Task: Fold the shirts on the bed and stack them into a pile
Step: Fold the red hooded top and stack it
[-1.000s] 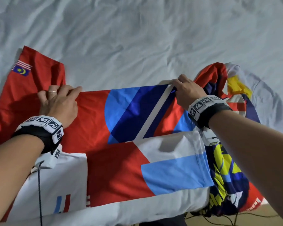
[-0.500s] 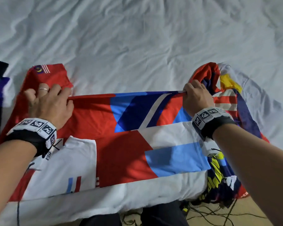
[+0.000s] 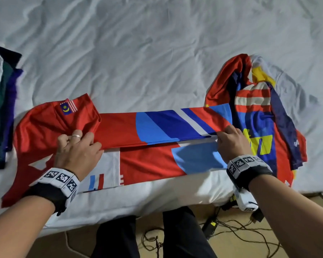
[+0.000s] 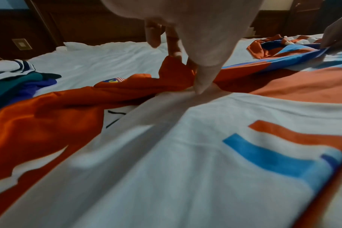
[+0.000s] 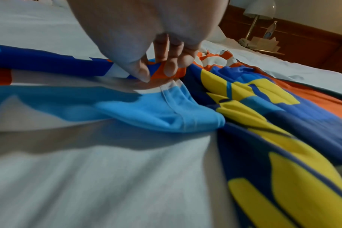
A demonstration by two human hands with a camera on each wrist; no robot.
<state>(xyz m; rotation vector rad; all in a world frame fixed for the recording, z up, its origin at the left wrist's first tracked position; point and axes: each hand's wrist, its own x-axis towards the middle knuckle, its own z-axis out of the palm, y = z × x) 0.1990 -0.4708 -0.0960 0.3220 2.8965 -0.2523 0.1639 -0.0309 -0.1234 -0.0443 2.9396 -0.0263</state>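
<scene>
On the white bed (image 3: 157,53) we see a dark folded pile (image 3: 0,101) at the far left and a crumpled yellow-and-navy shirt (image 3: 259,127) at the right, touching our work. Between them lies the red, blue and white shirt (image 3: 147,161), its far edge folded toward us. Our left hand (image 3: 78,153) pinches that fold near the sleeve, our right hand (image 3: 231,144) pinches it at the hem, knuckles up.

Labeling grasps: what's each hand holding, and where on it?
Both pinch the red shirt along its folded-over edge: left hand near the sleeve end, right hand at the hem end.
</scene>
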